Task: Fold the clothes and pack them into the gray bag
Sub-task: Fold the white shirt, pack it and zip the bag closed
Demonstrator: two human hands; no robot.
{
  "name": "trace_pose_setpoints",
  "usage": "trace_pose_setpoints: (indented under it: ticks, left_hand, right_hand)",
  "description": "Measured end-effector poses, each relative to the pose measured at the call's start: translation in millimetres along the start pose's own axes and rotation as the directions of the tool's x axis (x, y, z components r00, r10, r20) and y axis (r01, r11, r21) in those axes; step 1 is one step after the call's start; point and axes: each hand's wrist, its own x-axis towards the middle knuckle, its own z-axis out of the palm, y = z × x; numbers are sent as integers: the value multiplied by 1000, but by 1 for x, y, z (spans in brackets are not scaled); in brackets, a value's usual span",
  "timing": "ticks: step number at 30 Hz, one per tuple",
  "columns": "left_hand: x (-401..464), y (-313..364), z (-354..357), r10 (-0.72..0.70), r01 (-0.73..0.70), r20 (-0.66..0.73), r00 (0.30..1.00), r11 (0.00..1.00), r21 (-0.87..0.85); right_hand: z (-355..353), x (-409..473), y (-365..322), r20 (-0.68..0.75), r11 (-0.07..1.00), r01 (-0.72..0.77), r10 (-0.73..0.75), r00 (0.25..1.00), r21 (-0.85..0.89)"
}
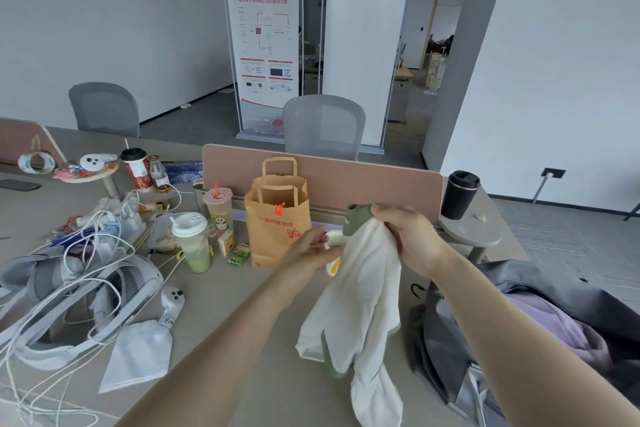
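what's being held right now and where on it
A white garment hangs from the right hand, gripped at its green collar; the left hand touches its upper edge.

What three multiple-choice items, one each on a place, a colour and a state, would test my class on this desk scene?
1. Where is the gray bag?
A. right of the garment
B. behind the divider
C. on a chair

2. What colour is the garment's collar?
A. red
B. green
C. black

3. How is the white garment?
A. folded flat
B. packed away
C. held up, hanging

Key: 1 A, it lies open at the desk's right; 2 B, green shows beside the right hand; 3 C, the right hand grips its top, the left hand its sleeve.
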Motion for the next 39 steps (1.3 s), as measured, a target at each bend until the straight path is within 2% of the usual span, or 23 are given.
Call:
trace_pose_setpoints:
  ticks: [3, 5, 7, 10, 12, 14, 17, 19, 21, 25, 27, 30, 34, 37, 39]
  left_hand:
    - [3, 20, 7, -4, 38, 279, 960, 992, -118]
    - [3, 35, 11, 11, 78, 334, 943, 965, -251]
    - [2, 48, 12, 53, 56, 277, 959, 927, -372]
    - [-1, 68, 6, 128, -104, 24, 991, 892, -440]
    - [-3, 81, 5, 239, -248, -68, 969, 917, -311]
    - [-8, 93, 5, 358, -367, -102, 928, 925, -93]
    - [-11, 108, -6, 522, -485, -179, 834, 848, 216]
    - [-8, 110, -15, 593, -531, -226, 773, 799, 282]
    - [-8, 113, -20, 619, -538, -248, 745, 778, 325]
    - [-17, 126, -23, 629, -541, -263, 731, 770, 339]
    - [-21, 125, -26, 611, -533, -270, 744, 787, 310]
    - [-23, 103, -36, 486, -447, -209, 848, 870, 208]
    - [-22, 53, -43, 298, -235, -136, 945, 906, 353]
    - [-22, 14, -39, 157, -112, -61, 986, 880, 461]
    - [-21, -4, -39, 125, -99, -30, 992, 896, 433]
  right_hand:
    - [-5, -5, -32, 123, 999, 33, -36, 992, 25]
    - [-12, -8, -49, 94, 999, 34, -35, 995, 10]
    - [-19, -11, -58, -3, 996, 67, -67, 998, -66]
    - [-20, -17, -56, -174, 976, 149, -176, 969, -161]
    - [-13, -18, -50, -240, 969, 165, -207, 948, -182]
    - [-5, -16, -45, -249, 962, 168, -220, 943, -216]
    - [2, -12, -52, -354, 963, 227, -264, 897, -144]
    - [6, -10, -61, -400, 948, 311, -314, 861, -73]
    - [12, -10, -69, -344, 926, 359, -376, 861, -114]
    - [21, -15, -80, -114, 886, 341, -391, 913, -314]
    - [23, -14, -83, -98, 872, 330, -388, 917, -361]
    - [30, -9, -88, -118, 864, 405, -455, 883, -298]
    - [43, -6, -94, -109, 852, 495, -515, 850, -168]
    - [46, -5, -97, -92, 846, 515, -529, 844, -139]
    - [45, -5, -97, -91, 845, 520, -532, 842, -127]
